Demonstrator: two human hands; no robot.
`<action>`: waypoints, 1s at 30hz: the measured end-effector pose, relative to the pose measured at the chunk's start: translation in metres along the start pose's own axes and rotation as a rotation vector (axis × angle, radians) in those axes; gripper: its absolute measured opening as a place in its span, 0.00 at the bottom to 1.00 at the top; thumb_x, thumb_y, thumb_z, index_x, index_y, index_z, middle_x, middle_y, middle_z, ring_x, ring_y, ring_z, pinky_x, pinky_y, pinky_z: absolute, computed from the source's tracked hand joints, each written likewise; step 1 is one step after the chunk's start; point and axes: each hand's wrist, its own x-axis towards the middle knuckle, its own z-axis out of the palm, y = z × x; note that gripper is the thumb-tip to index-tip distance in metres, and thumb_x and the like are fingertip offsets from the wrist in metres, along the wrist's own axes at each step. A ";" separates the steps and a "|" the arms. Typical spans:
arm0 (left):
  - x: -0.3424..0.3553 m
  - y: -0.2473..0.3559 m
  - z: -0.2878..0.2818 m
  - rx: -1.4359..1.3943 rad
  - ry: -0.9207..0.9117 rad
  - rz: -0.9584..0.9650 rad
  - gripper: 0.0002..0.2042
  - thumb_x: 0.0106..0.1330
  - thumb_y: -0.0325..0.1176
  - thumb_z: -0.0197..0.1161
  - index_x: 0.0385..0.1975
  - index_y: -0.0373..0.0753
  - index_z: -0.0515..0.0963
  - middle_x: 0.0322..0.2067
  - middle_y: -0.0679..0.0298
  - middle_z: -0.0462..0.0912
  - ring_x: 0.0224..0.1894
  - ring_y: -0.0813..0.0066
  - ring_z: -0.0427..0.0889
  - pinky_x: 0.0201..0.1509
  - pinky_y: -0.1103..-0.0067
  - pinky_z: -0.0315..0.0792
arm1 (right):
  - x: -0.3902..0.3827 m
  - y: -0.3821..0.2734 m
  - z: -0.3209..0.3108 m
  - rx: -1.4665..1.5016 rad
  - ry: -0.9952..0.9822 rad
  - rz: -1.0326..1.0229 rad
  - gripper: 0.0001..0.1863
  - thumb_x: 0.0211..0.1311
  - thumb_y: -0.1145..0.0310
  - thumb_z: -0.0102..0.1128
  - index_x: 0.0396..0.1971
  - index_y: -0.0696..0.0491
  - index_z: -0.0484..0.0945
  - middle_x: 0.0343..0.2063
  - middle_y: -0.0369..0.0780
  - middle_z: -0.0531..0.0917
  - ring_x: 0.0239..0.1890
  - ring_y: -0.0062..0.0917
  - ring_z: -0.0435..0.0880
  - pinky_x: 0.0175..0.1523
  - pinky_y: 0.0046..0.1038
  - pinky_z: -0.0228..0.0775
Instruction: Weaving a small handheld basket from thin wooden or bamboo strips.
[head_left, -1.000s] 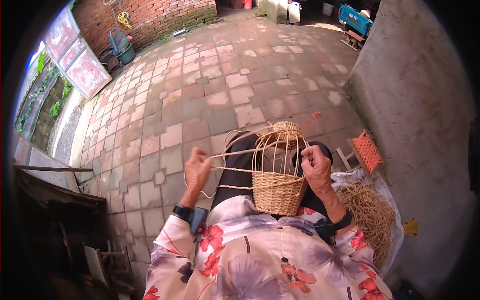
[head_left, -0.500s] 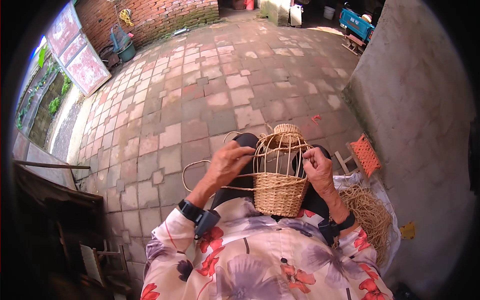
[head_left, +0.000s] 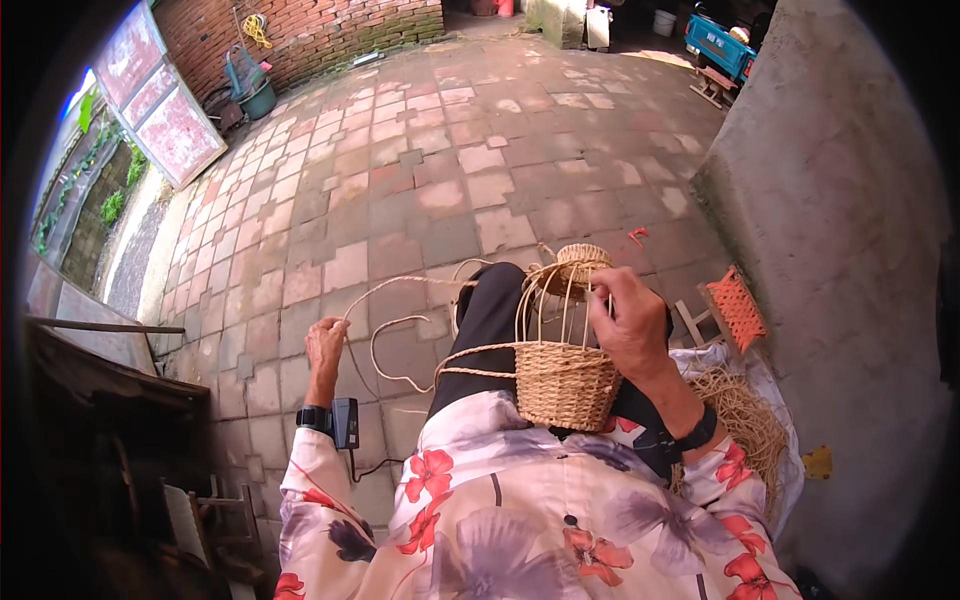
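A straw-coloured woven basket (head_left: pixel 566 388) rests in my lap between my knees. Its lower wall is tightly woven, bare upright ribs (head_left: pixel 545 312) rise above that, and a small round woven piece (head_left: pixel 583 260) sits at the top. My right hand (head_left: pixel 634 328) is closed at the right-hand ribs, thumb and fingers pinched near the upper part. Out to the left, well apart from the basket, my left hand (head_left: pixel 326 347) pinches a strand of cord (head_left: pixel 398 281), which runs back toward the basket's top. More loose cord (head_left: pixel 470 356) loops out from the woven wall.
A heap of loose cord (head_left: pixel 745 415) lies on a white sack at my right, beside an orange woven seat (head_left: pixel 735 308). A grey wall (head_left: pixel 830 220) rises on the right. Dark wooden furniture (head_left: pixel 110 430) stands at left. Paving tiles (head_left: pixel 420 200) stretch ahead.
My left hand has swung away from the basket to the left, drawing the cord out. My right hand has shifted slightly up and inward over the ribs.
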 end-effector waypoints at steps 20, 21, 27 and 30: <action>-0.137 0.260 0.063 -0.140 -0.233 0.841 0.08 0.56 0.23 0.57 0.35 0.40 0.77 0.26 0.59 0.80 0.26 0.58 0.81 0.30 0.70 0.74 | -0.037 0.022 0.002 0.090 0.133 0.073 0.07 0.45 0.84 0.56 0.23 0.55 0.74 0.17 0.39 0.78 0.20 0.30 0.80 0.25 0.27 0.69; -0.136 0.260 0.064 -0.217 -0.268 0.830 0.09 0.58 0.24 0.58 0.38 0.40 0.77 0.27 0.61 0.81 0.26 0.63 0.81 0.30 0.72 0.74 | -0.038 0.024 0.002 0.109 0.141 0.061 0.07 0.45 0.84 0.56 0.23 0.55 0.74 0.17 0.39 0.78 0.20 0.31 0.80 0.26 0.27 0.69; -0.111 0.236 0.044 -0.782 -0.672 0.290 0.09 0.64 0.27 0.60 0.43 0.36 0.75 0.30 0.65 0.81 0.32 0.81 0.81 0.34 0.82 0.77 | -0.044 0.034 -0.002 0.171 0.132 0.115 0.07 0.47 0.84 0.56 0.25 0.56 0.74 0.18 0.38 0.78 0.19 0.26 0.78 0.26 0.24 0.69; -0.102 0.227 0.035 -0.833 -0.796 0.151 0.09 0.65 0.29 0.62 0.42 0.35 0.76 0.31 0.64 0.82 0.34 0.78 0.82 0.38 0.82 0.78 | -0.048 0.038 -0.002 0.205 0.130 0.165 0.06 0.49 0.83 0.56 0.26 0.56 0.74 0.19 0.38 0.78 0.18 0.22 0.77 0.25 0.22 0.67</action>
